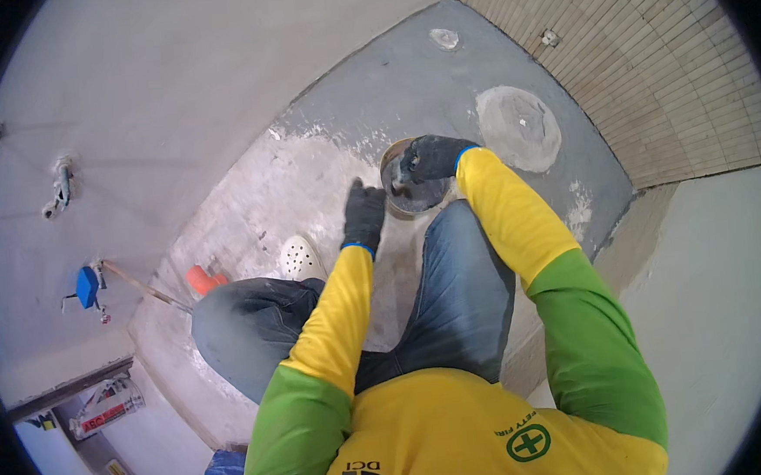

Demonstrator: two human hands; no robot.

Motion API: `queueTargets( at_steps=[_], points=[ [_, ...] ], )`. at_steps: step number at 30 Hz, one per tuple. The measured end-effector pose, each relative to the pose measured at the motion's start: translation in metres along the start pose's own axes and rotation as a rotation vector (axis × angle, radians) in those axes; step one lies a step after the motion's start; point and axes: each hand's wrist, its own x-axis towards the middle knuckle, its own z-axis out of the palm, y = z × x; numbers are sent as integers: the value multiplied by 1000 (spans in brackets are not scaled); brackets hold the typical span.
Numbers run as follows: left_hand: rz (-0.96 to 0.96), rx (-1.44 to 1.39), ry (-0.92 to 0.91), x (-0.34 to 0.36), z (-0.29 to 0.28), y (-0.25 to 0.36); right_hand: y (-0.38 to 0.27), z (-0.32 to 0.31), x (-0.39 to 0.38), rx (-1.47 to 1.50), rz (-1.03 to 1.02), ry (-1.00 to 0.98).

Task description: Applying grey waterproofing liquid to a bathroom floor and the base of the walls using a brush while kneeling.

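My right hand (435,158), in a dark glove, reaches over a round bucket (383,172) with a yellowish rim. Its fingers are closed around something pale at the bucket's inner left side, too hidden to name. Grey wet mix (417,197) lies inside the bucket. Just left of the bucket, my left hand (364,214), gloved the same way, hangs with its fingers partly stretched out and nothing visible in them. The bucket stands on the floor, in front of my bent knees.
Grey coating (389,85) covers the far floor, around a pale round patch (520,129). Bare pale floor (248,202) lies nearer. An orange pipe piece (203,280) and a wooden stick (144,287) are at left, beside wall pipe fittings (63,183). A tiled wall (639,56) rises at far right.
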Motion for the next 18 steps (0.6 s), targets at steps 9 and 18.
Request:
queueTargets(
  at_steps=[9,18],
  points=[
    [358,-352,140,-14,-107,274,12,13,0,-72,5,286],
    [379,105,247,-46,-232,265,1,-44,-64,1020,158,138]
  ],
)
